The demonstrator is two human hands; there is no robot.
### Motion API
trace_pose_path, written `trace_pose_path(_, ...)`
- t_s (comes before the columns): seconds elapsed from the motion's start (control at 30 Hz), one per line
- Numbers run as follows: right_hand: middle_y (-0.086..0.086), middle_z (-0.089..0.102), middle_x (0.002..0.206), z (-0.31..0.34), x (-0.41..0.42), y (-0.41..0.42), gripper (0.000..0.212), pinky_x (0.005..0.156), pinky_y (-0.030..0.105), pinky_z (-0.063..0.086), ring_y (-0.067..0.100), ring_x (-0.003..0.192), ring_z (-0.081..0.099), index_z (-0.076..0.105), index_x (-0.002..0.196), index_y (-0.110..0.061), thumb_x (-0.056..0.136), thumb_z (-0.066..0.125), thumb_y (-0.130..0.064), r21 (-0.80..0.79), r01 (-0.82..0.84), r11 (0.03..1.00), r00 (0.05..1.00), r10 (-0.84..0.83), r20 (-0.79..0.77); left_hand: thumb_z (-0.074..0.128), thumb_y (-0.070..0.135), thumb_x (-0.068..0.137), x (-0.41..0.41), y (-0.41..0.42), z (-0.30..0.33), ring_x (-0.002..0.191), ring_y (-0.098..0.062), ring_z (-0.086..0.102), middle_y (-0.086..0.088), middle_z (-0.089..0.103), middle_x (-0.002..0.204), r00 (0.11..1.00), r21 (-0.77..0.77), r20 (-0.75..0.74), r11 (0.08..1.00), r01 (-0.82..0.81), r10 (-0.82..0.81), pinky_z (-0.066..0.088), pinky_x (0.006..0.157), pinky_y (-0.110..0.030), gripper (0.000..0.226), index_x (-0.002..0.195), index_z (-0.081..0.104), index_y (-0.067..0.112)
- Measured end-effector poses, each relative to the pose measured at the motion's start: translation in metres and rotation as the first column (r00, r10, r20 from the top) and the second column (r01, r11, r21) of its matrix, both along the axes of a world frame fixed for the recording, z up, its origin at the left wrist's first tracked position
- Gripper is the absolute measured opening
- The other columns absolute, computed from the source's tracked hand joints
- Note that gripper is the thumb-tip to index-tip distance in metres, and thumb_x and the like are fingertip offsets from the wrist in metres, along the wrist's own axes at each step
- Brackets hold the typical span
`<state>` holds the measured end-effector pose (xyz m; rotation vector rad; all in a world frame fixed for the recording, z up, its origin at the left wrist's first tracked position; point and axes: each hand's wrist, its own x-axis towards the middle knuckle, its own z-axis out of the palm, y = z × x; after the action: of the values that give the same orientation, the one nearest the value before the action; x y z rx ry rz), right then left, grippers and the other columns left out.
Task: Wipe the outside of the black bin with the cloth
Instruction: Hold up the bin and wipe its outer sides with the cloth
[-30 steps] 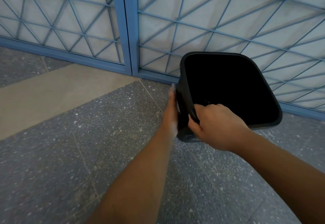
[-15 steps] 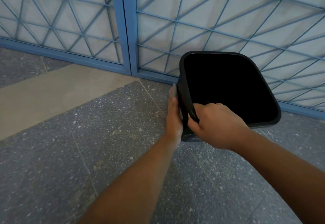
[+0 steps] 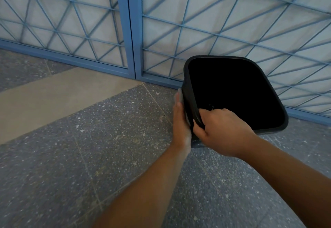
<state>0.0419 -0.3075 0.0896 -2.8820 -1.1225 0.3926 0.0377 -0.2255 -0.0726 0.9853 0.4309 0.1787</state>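
Observation:
The black bin point(image 3: 275, 120) is tilted toward me, its dark open mouth facing up, in the right half of the head view. My right hand point(image 3: 220, 131) grips the near-left rim, fingers curled over the edge into the bin. My left hand point(image 3: 180, 120) lies flat against the bin's left outer wall and presses a grey cloth point(image 3: 180, 96) onto it. Only a thin strip of the cloth shows above and beside the fingers. The bin's outer walls are mostly hidden from this angle.
A blue metal lattice door point(image 3: 130, 30) with frosted panels stands right behind the bin. The floor point(image 3: 89, 174) is grey speckled stone, with a beige strip point(image 3: 53, 98) running across at the left.
My left hand with the cloth has slid a little down and toward me along the bin's left wall. The bin and my right hand have hardly moved.

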Motion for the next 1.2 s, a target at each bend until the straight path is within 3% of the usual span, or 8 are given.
trace_pose_path(0.2, -0.004, 0.051, 0.062, 0.001, -0.001, -0.001, 0.027, 0.057, 0.032, 0.048, 0.012, 0.054, 0.051, 0.044, 0.080, -0.022, 0.097, 0.037, -0.042, -0.008, 0.008, 1.000, 1.000, -0.008, -0.008, 0.050, 0.082, 0.102, 0.013, 0.004, -0.026, 0.157, -0.021, 0.057, -0.002, 0.063, 0.165, 1.000, -0.134, -0.005, 0.991, 0.015, -0.015, 0.036, 0.137, -0.054, 0.079, 0.165, 0.057, 0.034)
trace_pose_path(0.33, -0.004, 0.052, 0.062, 0.002, 0.000, -0.002, 0.026, 0.055, 0.030, 0.048, 0.010, 0.052, 0.051, 0.046, 0.081, -0.022, 0.096, 0.038, -0.041, -0.013, 0.023, 1.000, 1.000, -0.023, -0.020, 0.044, 0.089, 0.100, 0.000, -0.009, -0.009, 0.175, -0.017, 0.022, 0.010, 0.032, 0.185, 0.999, 0.035, 0.039, 0.999, -0.010, 0.008, 0.017, 0.141, -0.050, 0.077, 0.169, 0.042, 0.055)
trace_pose_path(0.5, -0.005, 0.048, 0.062, 0.003, -0.002, 0.000, 0.027, 0.055, 0.029, 0.042, 0.009, 0.054, 0.047, 0.037, 0.073, -0.027, 0.096, 0.040, -0.042, -0.016, 0.031, 0.999, 0.999, -0.031, -0.018, 0.044, 0.079, 0.108, 0.006, 0.003, -0.025, 0.158, -0.028, 0.055, -0.010, 0.061, 0.166, 0.996, -0.147, -0.081, 0.989, 0.016, -0.028, 0.042, 0.133, -0.053, 0.077, 0.164, 0.058, 0.028)
trace_pose_path(0.7, -0.002, 0.055, 0.067, 0.003, -0.003, -0.002, 0.027, 0.061, 0.035, 0.051, 0.014, 0.060, 0.055, 0.049, 0.085, -0.020, 0.096, 0.038, -0.042, -0.016, 0.018, 1.000, 1.000, -0.018, -0.010, 0.035, 0.082, 0.106, -0.004, -0.006, -0.007, 0.170, -0.018, 0.035, 0.005, 0.041, 0.181, 0.999, 0.055, 0.032, 0.998, 0.027, -0.029, 0.028, 0.139, -0.052, 0.068, 0.168, 0.042, 0.056)
trace_pose_path(0.87, -0.003, 0.052, 0.065, 0.003, -0.003, -0.001, 0.025, 0.059, 0.033, 0.048, 0.013, 0.059, 0.053, 0.046, 0.081, -0.021, 0.096, 0.039, -0.041, -0.015, 0.028, 0.999, 1.000, -0.029, -0.008, 0.052, 0.107, 0.079, 0.008, 0.003, -0.014, 0.166, -0.020, 0.043, 0.004, 0.049, 0.177, 0.999, -0.052, -0.028, 0.998, 0.045, -0.046, 0.030, 0.139, -0.056, 0.108, 0.169, 0.049, 0.046)
trace_pose_path(0.97, -0.003, 0.054, 0.065, 0.003, -0.002, -0.002, 0.026, 0.059, 0.034, 0.050, 0.013, 0.058, 0.054, 0.048, 0.083, -0.021, 0.096, 0.039, -0.042, -0.014, 0.021, 1.000, 1.000, -0.021, -0.018, 0.036, 0.099, 0.093, -0.009, -0.010, 0.001, 0.175, -0.019, 0.022, 0.012, 0.034, 0.184, 0.998, 0.050, -0.003, 0.996, 0.068, -0.068, 0.017, 0.142, -0.057, 0.086, 0.170, 0.037, 0.059)
trace_pose_path(1.13, -0.001, 0.053, 0.068, 0.003, -0.002, -0.001, 0.026, 0.063, 0.037, 0.050, 0.017, 0.062, 0.053, 0.047, 0.084, -0.020, 0.096, 0.038, -0.041, -0.022, 0.016, 1.000, 1.000, -0.016, -0.005, 0.036, 0.066, 0.117, 0.000, 0.005, 0.000, 0.159, -0.024, 0.054, -0.006, 0.058, 0.170, 0.994, -0.063, -0.097, 0.997, 0.034, -0.040, 0.050, 0.125, -0.040, 0.065, 0.170, 0.048, 0.031)
trace_pose_path(1.2, -0.001, 0.053, 0.068, 0.002, -0.002, 0.000, 0.025, 0.062, 0.036, 0.049, 0.016, 0.060, 0.052, 0.047, 0.084, -0.019, 0.096, 0.039, -0.040, -0.022, 0.026, 0.999, 1.000, -0.026, -0.014, 0.049, 0.082, 0.106, 0.010, 0.010, 0.010, 0.166, -0.020, 0.045, 0.001, 0.048, 0.177, 0.999, -0.068, 0.000, 0.997, 0.044, -0.044, 0.039, 0.134, -0.045, 0.078, 0.169, 0.050, 0.038)
